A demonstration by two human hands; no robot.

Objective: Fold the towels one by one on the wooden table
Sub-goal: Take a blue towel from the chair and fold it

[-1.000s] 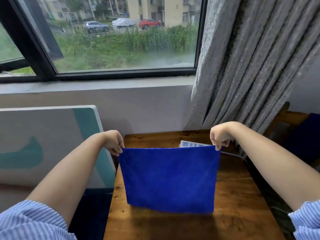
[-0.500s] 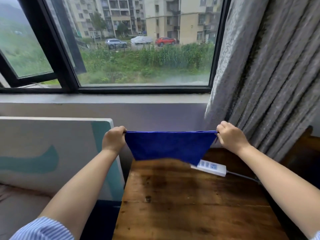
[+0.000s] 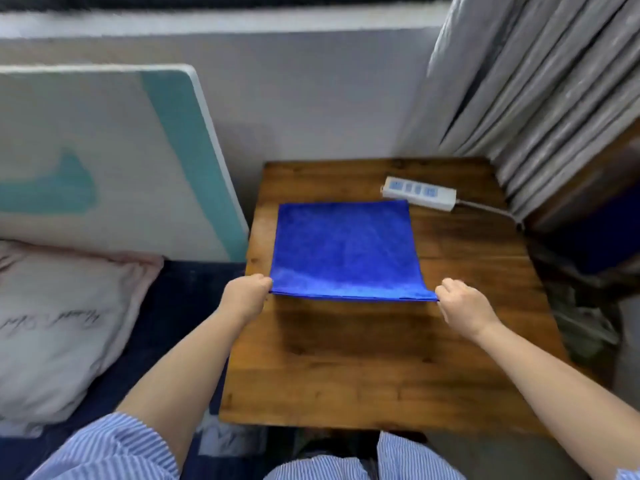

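Note:
A bright blue towel [image 3: 346, 249] lies spread over the far half of the wooden table [image 3: 381, 368]. Its near edge is lifted slightly off the wood and shows doubled layers. My left hand [image 3: 247, 296] pinches the near left corner of the towel. My right hand [image 3: 462, 304] pinches the near right corner. Both arms reach in from the bottom of the view, in blue striped sleeves.
A white power strip [image 3: 419, 192] with its cable lies at the table's far right, just beyond the towel. Grey curtains [image 3: 540, 84] hang at the right. A white and teal board [image 3: 104, 157] leans at the left, above a pillow [image 3: 59, 327].
The towel, held up stretched in the air between both hands, has come down flat on the table. My hands moved toward me with its corners. The view tilted down from the window.

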